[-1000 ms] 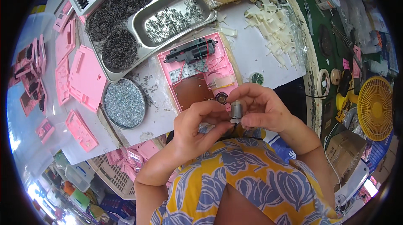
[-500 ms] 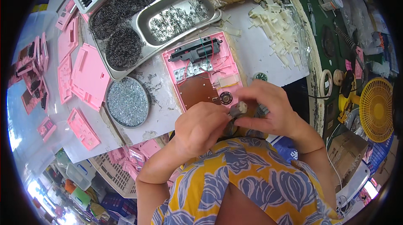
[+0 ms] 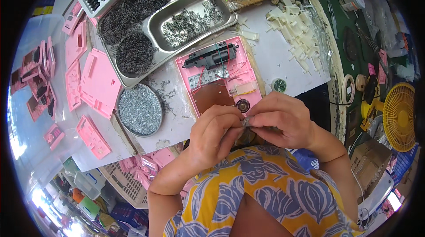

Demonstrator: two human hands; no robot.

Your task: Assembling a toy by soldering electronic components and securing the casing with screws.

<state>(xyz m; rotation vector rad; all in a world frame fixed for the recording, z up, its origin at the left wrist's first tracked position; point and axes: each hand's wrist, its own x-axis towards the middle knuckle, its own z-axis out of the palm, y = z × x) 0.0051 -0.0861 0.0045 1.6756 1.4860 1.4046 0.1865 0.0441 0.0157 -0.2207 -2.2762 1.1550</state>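
Note:
My left hand [image 3: 216, 131] and my right hand [image 3: 280, 121] meet at the near edge of a pink plastic case. Both are closed, thumb against fingers, on a small grey piece [image 3: 246, 122] between their fingertips. What kind of piece it is I cannot make out, as the fingers cover most of it. Beyond them lies the open pink case [image 3: 253, 90], holding a black mechanism [image 3: 210, 55], red and green wires, a brown board [image 3: 211, 97] and a round dark disc [image 3: 242, 105] close to my fingertips.
Left of the case stand a round tin of small metal parts [image 3: 141, 109] and a steel tray of springs [image 3: 232, 19]. Pink panels [image 3: 99, 82] lie farther left. White plastic parts [image 3: 294, 29] are heaped at the far right, with a small green-filled dish [image 3: 279, 85] nearer.
My right hand has closed in from spread fingers to a pinch beside my left. A short grey cylinder with a pale end, visible between the hands before, is now mostly hidden. The view has shifted slightly.

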